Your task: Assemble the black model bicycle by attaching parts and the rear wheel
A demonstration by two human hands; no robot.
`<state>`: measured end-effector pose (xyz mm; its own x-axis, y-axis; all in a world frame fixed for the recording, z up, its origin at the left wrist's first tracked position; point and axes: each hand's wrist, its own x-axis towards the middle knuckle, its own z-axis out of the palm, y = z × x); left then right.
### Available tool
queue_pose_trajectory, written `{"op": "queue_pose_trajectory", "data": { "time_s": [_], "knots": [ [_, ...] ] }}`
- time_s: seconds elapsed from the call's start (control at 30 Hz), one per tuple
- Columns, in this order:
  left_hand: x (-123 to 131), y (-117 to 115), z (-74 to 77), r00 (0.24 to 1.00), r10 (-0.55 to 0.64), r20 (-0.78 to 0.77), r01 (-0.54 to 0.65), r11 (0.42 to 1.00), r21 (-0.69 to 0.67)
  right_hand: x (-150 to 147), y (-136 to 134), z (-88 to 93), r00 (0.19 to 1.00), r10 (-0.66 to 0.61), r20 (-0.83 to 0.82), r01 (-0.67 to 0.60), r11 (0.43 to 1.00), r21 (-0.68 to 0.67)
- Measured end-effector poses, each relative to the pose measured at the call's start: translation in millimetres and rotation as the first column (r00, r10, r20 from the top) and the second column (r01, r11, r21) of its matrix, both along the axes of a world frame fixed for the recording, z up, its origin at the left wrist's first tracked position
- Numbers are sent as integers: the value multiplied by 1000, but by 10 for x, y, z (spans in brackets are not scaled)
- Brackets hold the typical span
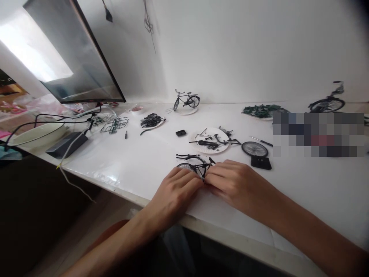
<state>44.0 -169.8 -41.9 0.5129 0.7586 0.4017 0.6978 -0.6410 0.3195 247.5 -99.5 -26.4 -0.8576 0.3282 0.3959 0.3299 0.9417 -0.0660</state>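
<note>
A partly built black model bicycle (pixel 198 166) lies near the front of the white table, with a spoked rear wheel and fender showing. My left hand (pixel 177 188) is closed around its near left side, fingers curled over the wheel area. Against its near right side, my right hand (pixel 230 179) pinches the frame, the fingertips of both hands almost meeting. The fingers cover the lower part of the bicycle. Just beyond lies a white paper plate (pixel 206 149) with small black parts. To the right are a loose spoked wheel (pixel 255 149) and a black square piece (pixel 261 162).
A finished model bicycle (pixel 186 100) stands on a plate by the wall, another (pixel 327 100) at the far right. A plate of green parts (pixel 261 110), a plate of black parts (pixel 152 120), a screwdriver (pixel 263 142), a small black box (pixel 181 133) and a monitor (pixel 77 50) surround the area.
</note>
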Motion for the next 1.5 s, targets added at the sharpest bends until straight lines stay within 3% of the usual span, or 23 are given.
{"op": "queue_pose_trajectory", "data": {
  "time_s": [0.27, 0.43, 0.7, 0.97, 1.23, 1.37, 1.43, 1.5],
  "knots": [
    [13, 51, -149, 988, 74, 133, -80, 996, 37, -34, -92, 44, 994, -43, 96, 16, 964, 267],
    [27, 59, -148, 970, 159, 182, -170, 984, 50, -54, -130, 83, 985, -42, 168, -17, 942, 335],
    [39, 23, -53, 957, 163, 240, -161, 987, -28, -59, -65, 18, 995, -46, 94, 35, 994, 107],
    [17, 4, -16, 942, 185, 279, -167, 982, -86, -42, -14, -3, 996, -82, 25, 83, 996, -37],
    [-47, 15, -7, 838, 276, 472, -219, 960, -173, -83, -51, 39, 986, -151, -63, 138, 974, -178],
    [-195, 111, 41, 895, 272, 353, -255, 962, -94, -59, -42, -1, 992, -93, -89, 72, 975, -210],
    [-316, 155, 108, 934, 268, 235, -264, 963, -47, -29, -30, -6, 993, -87, -85, 63, 966, -253],
    [-437, 168, 198, 976, 205, 72, -201, 977, -66, -1, -20, -1, 994, -91, -62, 70, 955, -287]
  ]
}}
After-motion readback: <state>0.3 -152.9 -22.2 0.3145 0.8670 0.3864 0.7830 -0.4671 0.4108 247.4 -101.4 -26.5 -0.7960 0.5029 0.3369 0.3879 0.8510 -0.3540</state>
